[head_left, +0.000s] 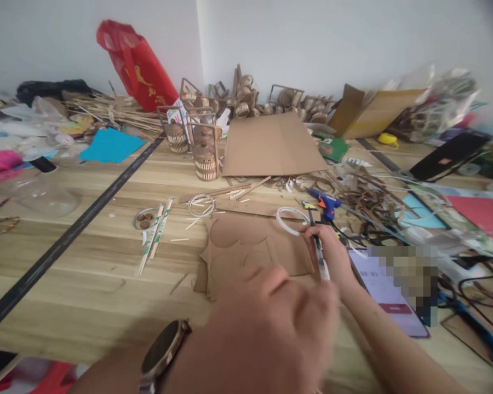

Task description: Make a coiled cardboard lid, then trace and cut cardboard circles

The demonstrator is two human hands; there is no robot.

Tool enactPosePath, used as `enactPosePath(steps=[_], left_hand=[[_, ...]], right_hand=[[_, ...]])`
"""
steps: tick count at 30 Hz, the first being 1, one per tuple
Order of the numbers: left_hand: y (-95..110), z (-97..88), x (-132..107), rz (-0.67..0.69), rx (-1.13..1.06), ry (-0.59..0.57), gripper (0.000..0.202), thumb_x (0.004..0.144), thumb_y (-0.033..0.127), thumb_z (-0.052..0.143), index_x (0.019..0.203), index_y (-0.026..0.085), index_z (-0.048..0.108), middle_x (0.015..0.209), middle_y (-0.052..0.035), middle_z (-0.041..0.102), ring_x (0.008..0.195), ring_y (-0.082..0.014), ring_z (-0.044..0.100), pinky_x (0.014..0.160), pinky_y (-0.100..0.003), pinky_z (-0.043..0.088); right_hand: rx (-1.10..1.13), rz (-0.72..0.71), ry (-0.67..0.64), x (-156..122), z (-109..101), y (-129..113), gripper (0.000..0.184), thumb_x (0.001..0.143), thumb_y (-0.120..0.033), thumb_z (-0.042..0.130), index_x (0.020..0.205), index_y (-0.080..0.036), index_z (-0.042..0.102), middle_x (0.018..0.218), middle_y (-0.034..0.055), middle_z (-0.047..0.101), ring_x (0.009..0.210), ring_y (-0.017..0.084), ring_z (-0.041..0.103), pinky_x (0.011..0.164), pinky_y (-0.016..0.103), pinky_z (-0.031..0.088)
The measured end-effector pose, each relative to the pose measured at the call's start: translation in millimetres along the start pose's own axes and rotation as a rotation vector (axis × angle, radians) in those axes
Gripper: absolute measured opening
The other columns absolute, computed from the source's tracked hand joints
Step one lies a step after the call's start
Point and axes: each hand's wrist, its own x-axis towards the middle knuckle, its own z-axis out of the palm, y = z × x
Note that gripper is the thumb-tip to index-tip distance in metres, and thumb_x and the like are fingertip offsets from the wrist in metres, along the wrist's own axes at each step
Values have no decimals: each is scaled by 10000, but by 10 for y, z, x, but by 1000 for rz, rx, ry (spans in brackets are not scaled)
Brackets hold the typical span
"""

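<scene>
My right hand (331,251) is closed around a pen (317,243) with a clear barrel, its tip pointing away toward a white ring (291,220) lying on brown cardboard (246,246) with curved cut-outs. My left hand (267,328) is raised close to the camera, blurred by motion, a wristwatch (162,353) on its wrist; its fingers look loosely curled and I cannot tell whether they hold anything. A blue glue gun (326,203) lies just beyond the right hand.
A large cardboard sheet (271,145), small woven cylinders in wooden frames (205,156), chopsticks in wrappers (154,235), a wire ring (200,205), a phone (390,298), cables (472,279), a red bag (137,65), blue paper (110,145) and scrap strips (361,197) cover the wooden table.
</scene>
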Motion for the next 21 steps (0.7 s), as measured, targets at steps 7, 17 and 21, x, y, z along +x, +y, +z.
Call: enactPosePath(steps=[7, 17, 21], left_hand=[[-494, 589, -132, -442, 61, -582, 745, 810, 316, 786, 1470, 174, 471, 1494, -166, 521, 1365, -402, 464, 1112, -596, 427], [-708, 880, -313, -532, 24, -617, 785, 762, 176, 744, 1493, 190, 457, 1510, -161, 505, 1371, -397, 461, 1168, -595, 330], [-735, 882, -326, -573, -144, -512, 666, 759, 192, 718, 1406, 174, 563, 1484, -165, 533, 1374, -397, 444, 1158, -587, 331]], right_hand=[[-84, 5, -19, 429, 138, 345, 145, 916, -142, 466, 872, -188, 596, 872, 43, 616, 880, 220, 588, 791, 357, 485], [-194, 4, -76, 777, 319, 491, 160, 983, -282, 626, 903, -144, 634, 900, 16, 640, 844, 175, 634, 769, 345, 542], [-133, -54, -95, 789, 383, 253, 122, 969, -123, 554, 864, -158, 606, 852, 15, 606, 846, 190, 601, 767, 343, 520]])
